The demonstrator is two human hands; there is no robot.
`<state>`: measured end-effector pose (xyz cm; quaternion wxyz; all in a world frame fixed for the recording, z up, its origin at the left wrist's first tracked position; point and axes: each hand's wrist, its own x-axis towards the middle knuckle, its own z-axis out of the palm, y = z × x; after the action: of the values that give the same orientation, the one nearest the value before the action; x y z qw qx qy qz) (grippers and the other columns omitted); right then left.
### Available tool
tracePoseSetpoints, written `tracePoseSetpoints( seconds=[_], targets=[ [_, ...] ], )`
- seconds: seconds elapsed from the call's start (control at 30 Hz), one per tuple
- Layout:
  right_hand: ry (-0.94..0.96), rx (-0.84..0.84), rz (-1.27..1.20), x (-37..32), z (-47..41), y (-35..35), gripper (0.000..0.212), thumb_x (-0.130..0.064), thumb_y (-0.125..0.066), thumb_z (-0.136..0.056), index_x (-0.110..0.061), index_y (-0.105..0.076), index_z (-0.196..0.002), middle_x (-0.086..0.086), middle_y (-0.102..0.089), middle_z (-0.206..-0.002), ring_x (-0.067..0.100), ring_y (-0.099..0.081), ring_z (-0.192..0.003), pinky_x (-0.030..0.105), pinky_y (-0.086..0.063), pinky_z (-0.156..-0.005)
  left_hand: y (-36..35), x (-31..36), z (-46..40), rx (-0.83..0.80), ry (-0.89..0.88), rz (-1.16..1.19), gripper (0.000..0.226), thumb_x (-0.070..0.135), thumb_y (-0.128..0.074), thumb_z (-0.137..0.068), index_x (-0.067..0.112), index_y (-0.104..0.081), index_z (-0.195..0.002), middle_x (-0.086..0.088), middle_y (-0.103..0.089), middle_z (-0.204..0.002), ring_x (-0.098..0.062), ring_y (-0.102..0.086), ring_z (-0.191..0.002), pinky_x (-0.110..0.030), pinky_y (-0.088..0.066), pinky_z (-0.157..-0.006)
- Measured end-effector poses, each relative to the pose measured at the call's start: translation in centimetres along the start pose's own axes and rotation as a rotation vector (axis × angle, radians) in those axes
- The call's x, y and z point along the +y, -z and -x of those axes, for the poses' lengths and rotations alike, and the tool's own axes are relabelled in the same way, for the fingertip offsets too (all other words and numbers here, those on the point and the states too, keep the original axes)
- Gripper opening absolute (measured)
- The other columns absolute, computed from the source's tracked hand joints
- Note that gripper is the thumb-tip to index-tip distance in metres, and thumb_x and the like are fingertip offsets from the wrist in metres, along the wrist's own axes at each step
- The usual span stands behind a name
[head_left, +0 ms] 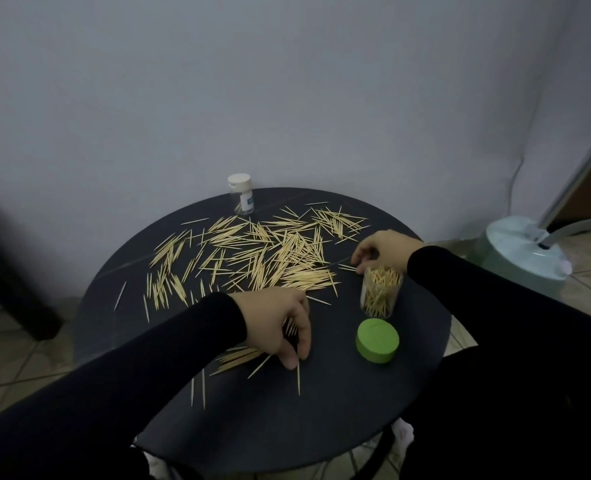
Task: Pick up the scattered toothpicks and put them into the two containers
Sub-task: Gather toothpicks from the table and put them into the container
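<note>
Scattered toothpicks (252, 251) cover the far half of a round black table (339, 393). A clear open container (380, 292) at the right is partly filled with toothpicks; its green lid (377, 340) lies in front of it. A second clear container with a white cap (240, 194) stands at the far edge. My left hand (280, 323) presses fingertips down on toothpicks near the table's middle, with some held under the palm. My right hand (384, 249) hovers just behind the open container's mouth, fingers pinched; whether it holds a toothpick is unclear.
A pale green appliance with a hose (522, 251) stands on the tiled floor at the right. A dark piece of furniture (6, 271) is at the left. A grey wall is right behind the table.
</note>
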<state>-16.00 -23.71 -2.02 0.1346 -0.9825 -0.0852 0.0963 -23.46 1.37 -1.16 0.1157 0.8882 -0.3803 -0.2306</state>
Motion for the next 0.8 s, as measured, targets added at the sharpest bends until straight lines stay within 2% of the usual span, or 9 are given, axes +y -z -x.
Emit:
tracePoseSetpoints(
  seconds=[0.1,0.27,0.4,0.47,0.63,0.7,0.8],
  targets=[
    [-0.002,-0.01,0.002,0.0,0.1,0.0,0.005,-0.028,-0.069,-0.086,-0.032,-0.067,-0.088,-0.012,-0.063,-0.092,0.01,-0.058,-0.097,0.043,-0.042,-0.102,0.2,-0.5,-0.4,0.07,0.014,-0.025,0.011,0.026,-0.078,-0.075,0.033,-0.074,-0.083,0.017,-0.043,-0.108,-0.001,-0.043,-0.102,-0.023,-0.038,-0.092],
    [0.019,-0.031,-0.022,-0.1,-0.2,-0.1,0.006,-0.028,-0.069,-0.086,-0.033,-0.066,-0.085,-0.009,-0.066,-0.096,0.01,-0.06,-0.097,0.035,-0.048,-0.094,0.1,-1.4,-1.5,0.227,0.105,-0.047,0.009,0.029,-0.071,-0.082,0.036,-0.065,-0.08,0.017,-0.045,-0.103,-0.005,-0.046,-0.1,-0.029,-0.043,-0.094],
    [0.072,-0.042,-0.005,-0.2,-1.0,-0.3,0.006,-0.034,-0.069,-0.085,-0.035,-0.065,-0.09,-0.011,-0.065,-0.1,0.008,-0.058,-0.098,0.034,-0.048,-0.095,-0.4,-1.9,-2.6,0.39,0.22,-0.015,0.002,0.032,-0.067,-0.084,0.032,-0.067,-0.086,0.012,-0.046,-0.106,-0.007,-0.049,-0.1,-0.024,-0.043,-0.088],
    [0.103,-0.043,0.004,-0.6,-1.4,-0.4,0.01,-0.035,-0.067,-0.086,-0.033,-0.066,-0.096,-0.012,-0.064,-0.102,0.008,-0.057,-0.102,0.032,-0.046,-0.096,-0.6,-2.3,-3.1,0.456,0.268,-0.02,0.008,0.034,-0.063,-0.087,0.028,-0.067,-0.091,0.01,-0.048,-0.107,-0.008,-0.05,-0.099,-0.025,-0.045,-0.088],
    [0.182,-0.034,-0.023,-1.7,-2.2,-0.7,0.018,-0.037,-0.067,-0.086,-0.03,-0.069,-0.102,-0.016,-0.062,-0.1,0.005,-0.053,-0.102,0.031,-0.041,-0.099,-0.3,-3.1,-3.7,0.54,0.355,-0.061,0.008,0.039,-0.059,-0.087,0.032,-0.057,-0.089,0.009,-0.048,-0.102,-0.01,-0.051,-0.096,-0.029,-0.047,-0.087],
    [0.206,-0.029,-0.073,-1.8,-2.5,-0.9,0.018,-0.04,-0.068,-0.084,-0.03,-0.069,-0.1,-0.016,-0.062,-0.098,0.004,-0.053,-0.1,0.029,-0.044,-0.094,-0.1,-3.5,-3.9,0.548,0.375,-0.081,0.015,0.042,-0.06,-0.086,0.031,-0.055,-0.097,0.01,-0.048,-0.101,-0.012,-0.051,-0.098,-0.029,-0.046,-0.086],
    [0.264,0.0,-0.185,-2.0,-2.9,-1.0,0.021,-0.042,-0.074,-0.079,-0.03,-0.068,-0.095,-0.013,-0.063,-0.089,0.001,-0.054,-0.083,0.02,-0.042,-0.075,0.6,-4.0,-4.2,0.553,0.397,-0.131,0.023,0.044,-0.059,-0.086,0.03,-0.057,-0.103,0.01,-0.054,-0.103,-0.012,-0.053,-0.099,-0.031,-0.048,-0.087]
  ],
)
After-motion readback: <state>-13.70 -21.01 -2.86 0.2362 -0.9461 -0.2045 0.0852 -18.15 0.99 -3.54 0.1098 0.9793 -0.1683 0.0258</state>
